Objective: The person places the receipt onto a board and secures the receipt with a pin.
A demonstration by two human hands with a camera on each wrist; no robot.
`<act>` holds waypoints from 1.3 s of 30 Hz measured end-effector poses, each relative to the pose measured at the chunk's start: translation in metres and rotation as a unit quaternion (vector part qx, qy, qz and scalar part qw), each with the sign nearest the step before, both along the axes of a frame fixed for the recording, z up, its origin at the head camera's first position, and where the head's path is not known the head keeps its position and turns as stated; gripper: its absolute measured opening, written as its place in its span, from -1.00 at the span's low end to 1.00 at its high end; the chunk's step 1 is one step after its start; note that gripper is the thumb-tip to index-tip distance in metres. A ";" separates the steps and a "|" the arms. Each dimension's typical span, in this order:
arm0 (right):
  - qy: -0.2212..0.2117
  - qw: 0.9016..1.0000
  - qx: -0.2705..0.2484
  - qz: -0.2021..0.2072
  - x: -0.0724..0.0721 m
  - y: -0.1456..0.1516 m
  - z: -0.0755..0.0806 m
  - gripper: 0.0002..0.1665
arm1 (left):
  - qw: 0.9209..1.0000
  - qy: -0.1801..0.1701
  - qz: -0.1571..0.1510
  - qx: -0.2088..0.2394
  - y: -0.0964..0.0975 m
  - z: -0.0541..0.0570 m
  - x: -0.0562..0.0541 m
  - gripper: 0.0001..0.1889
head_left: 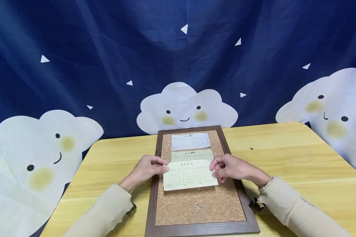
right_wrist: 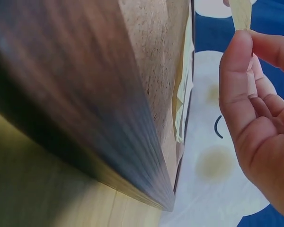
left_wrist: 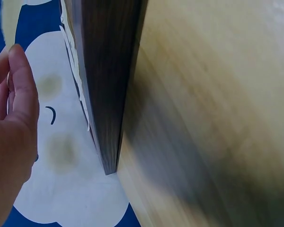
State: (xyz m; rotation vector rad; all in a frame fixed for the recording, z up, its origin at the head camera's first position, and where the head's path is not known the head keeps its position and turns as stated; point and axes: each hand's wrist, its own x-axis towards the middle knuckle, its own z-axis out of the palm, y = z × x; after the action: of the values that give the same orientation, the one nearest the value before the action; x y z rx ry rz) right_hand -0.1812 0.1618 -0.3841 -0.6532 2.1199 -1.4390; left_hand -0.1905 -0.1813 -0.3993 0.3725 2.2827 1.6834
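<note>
Between both hands a pale yellow printed form (head_left: pixel 190 176) is held above a cork board (head_left: pixel 201 210) with a dark wooden frame. My left hand (head_left: pixel 146 169) pinches its left edge between thumb and fingers; my right hand (head_left: pixel 232 169) pinches the right edge the same way. Just behind it, a greenish-yellow form (head_left: pixel 192 155) lies on the cork, its lower part hidden by the held sheet. Farther up the board is a bluish-white form (head_left: pixel 191 141). In both wrist views, the sheet's edge rises from the pinching fingertips, apart from the board's frame (left_wrist: pixel 104 85).
The board lies on a light wooden table (head_left: pixel 284 158). A small dark object (head_left: pixel 251 148) sits on the table to the board's right. A whitish mark (head_left: pixel 197 207) shows on the lower cork. Behind the table hangs a blue curtain (head_left: pixel 112 49) with smiling clouds.
</note>
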 end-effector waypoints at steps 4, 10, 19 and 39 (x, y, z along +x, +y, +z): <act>-0.004 1.000 -0.001 0.000 0.000 0.000 -0.001 -0.80 | 1.000 -0.018 -0.013 0.012 0.001 -0.001 0.000 -0.71; -0.004 1.000 -0.005 -0.003 0.000 0.000 -0.002 -0.76 | 0.999 -0.034 -0.026 0.022 0.002 -0.002 0.000 -0.65; 0.003 1.000 -0.003 -0.015 -0.001 -0.001 -0.003 -0.68 | 0.999 -0.037 -0.025 0.006 0.005 -0.001 0.001 -0.66; 0.009 1.000 0.020 0.009 -0.004 0.000 -0.007 -0.68 | 0.998 -0.002 -0.034 -0.045 0.007 -0.008 0.000 -0.67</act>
State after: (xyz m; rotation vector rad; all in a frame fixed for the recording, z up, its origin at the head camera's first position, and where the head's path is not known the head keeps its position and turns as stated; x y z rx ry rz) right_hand -0.1848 0.1623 -0.3916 -0.6701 2.1448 -1.3836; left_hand -0.1901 -0.1741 -0.4073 0.4222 2.3054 1.5413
